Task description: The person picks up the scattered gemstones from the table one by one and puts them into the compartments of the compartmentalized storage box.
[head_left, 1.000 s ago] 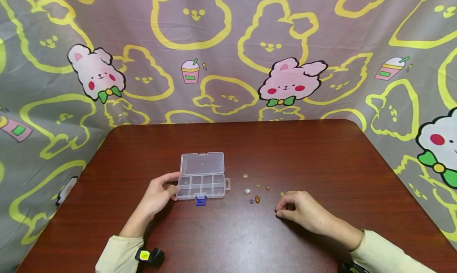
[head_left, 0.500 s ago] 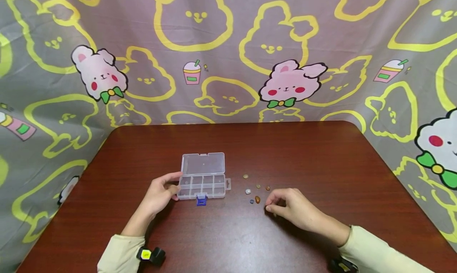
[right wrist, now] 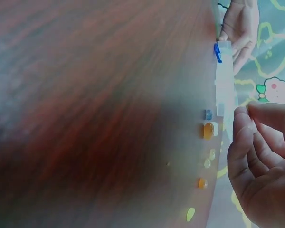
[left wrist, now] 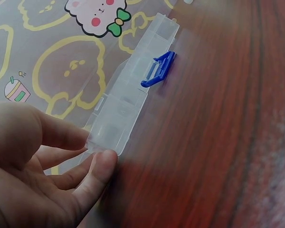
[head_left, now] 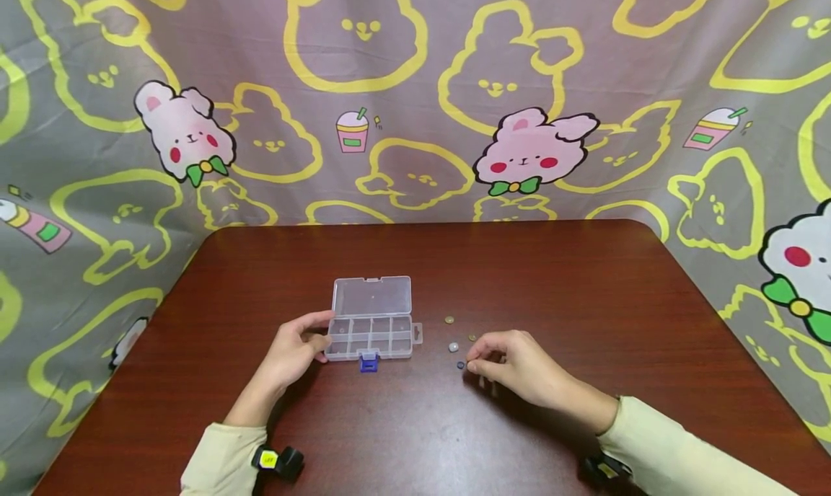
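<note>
A clear plastic compartment box (head_left: 370, 337) with a blue latch (head_left: 368, 364) stands with its lid (head_left: 373, 296) raised on the table. My left hand (head_left: 295, 352) grips the box's left end between thumb and fingers, also plain in the left wrist view. My right hand (head_left: 519, 362) hovers over small coloured stones, thumb and index fingertips together; whether something tiny is between them cannot be made out. Near it lie a blue stone (right wrist: 208, 115), an amber stone (right wrist: 208, 130), a white stone (head_left: 453, 347), an orange stone (right wrist: 202, 183) and a yellow stone (right wrist: 191, 214).
The brown table (head_left: 532, 272) reaches back to a patterned cloth (head_left: 415, 63) hanging behind and at both sides. A pale yellow stone (head_left: 449, 320) lies right of the box, and another small stone (head_left: 472, 337) is closer to the right hand.
My right hand has moved left and slightly away from me, over the stones, and now hides some of them in the head view. The left hand keeps its grip on the box.
</note>
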`<act>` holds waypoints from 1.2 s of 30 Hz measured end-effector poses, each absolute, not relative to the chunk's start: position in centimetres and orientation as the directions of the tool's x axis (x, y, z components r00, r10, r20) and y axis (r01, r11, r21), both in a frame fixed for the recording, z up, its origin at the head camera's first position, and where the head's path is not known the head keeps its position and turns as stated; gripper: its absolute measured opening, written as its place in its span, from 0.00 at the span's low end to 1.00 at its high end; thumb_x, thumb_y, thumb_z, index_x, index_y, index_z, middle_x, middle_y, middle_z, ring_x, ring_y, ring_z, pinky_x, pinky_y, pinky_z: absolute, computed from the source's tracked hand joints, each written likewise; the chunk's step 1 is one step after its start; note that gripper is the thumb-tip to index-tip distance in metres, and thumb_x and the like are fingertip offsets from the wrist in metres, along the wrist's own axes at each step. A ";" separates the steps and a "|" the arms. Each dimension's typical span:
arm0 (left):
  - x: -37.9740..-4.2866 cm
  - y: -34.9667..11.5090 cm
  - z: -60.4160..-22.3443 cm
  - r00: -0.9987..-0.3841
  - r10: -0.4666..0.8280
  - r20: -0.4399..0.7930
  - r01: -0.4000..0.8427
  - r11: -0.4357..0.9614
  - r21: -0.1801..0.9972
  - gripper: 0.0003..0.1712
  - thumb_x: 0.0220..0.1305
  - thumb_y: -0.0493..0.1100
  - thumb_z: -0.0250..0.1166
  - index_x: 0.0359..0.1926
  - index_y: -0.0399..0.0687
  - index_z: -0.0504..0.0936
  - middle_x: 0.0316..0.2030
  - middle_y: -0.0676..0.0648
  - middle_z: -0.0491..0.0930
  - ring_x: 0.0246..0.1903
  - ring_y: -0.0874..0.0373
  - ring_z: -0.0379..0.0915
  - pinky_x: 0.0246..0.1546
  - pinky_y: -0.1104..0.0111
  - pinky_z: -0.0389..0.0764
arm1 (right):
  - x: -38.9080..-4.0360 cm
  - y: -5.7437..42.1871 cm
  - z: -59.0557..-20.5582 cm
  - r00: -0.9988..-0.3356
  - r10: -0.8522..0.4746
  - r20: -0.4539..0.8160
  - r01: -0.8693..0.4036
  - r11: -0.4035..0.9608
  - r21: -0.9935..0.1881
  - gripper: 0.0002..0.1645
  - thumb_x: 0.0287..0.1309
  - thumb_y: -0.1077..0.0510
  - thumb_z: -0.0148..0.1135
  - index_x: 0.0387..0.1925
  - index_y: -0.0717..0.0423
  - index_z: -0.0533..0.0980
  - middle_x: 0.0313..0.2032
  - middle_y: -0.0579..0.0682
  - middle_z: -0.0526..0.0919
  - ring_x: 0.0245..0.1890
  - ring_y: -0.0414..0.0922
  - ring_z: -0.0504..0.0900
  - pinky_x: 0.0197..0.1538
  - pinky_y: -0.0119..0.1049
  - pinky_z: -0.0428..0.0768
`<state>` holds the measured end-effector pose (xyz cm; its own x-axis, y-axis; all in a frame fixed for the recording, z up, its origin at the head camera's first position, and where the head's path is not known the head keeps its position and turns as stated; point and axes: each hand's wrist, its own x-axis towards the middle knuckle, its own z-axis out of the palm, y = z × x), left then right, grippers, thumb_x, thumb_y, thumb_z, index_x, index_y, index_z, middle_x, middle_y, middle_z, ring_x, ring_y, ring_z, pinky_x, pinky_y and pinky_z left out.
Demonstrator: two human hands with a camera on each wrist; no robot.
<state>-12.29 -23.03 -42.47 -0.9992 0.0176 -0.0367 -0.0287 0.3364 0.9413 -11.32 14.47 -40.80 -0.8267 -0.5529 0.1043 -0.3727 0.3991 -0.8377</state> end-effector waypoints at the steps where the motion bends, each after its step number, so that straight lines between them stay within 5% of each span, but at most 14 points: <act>1: -12.3 -23.0 -42.5 -0.999 0.018 -0.037 -0.029 0.335 0.942 0.25 0.62 0.24 0.58 0.62 0.30 0.76 0.54 0.29 0.77 0.25 0.53 0.77 0.26 0.67 0.82 | -11.4 14.3 -40.8 -0.825 -0.555 0.107 -0.375 0.397 -0.838 0.03 0.62 0.62 0.69 0.34 0.58 0.83 0.26 0.49 0.86 0.19 0.46 0.82 0.21 0.35 0.81; 16: -12.4 -23.1 -42.4 -0.999 0.017 -0.044 -0.036 0.336 0.941 0.25 0.63 0.24 0.58 0.62 0.30 0.76 0.54 0.29 0.77 0.29 0.52 0.78 0.26 0.67 0.82 | -12.8 12.5 -40.5 -0.818 -0.555 0.151 -0.412 0.384 -0.826 0.03 0.59 0.64 0.71 0.35 0.55 0.85 0.28 0.45 0.86 0.23 0.42 0.83 0.29 0.32 0.81; 36: -12.1 -23.0 -42.2 -0.999 0.026 -0.038 -0.027 0.332 0.943 0.26 0.62 0.25 0.58 0.63 0.29 0.75 0.56 0.29 0.77 0.22 0.52 0.76 0.26 0.66 0.81 | -14.1 9.0 -40.0 -0.822 -0.549 0.151 -0.403 0.374 -0.835 0.05 0.56 0.65 0.71 0.31 0.52 0.85 0.23 0.39 0.82 0.21 0.36 0.78 0.27 0.30 0.78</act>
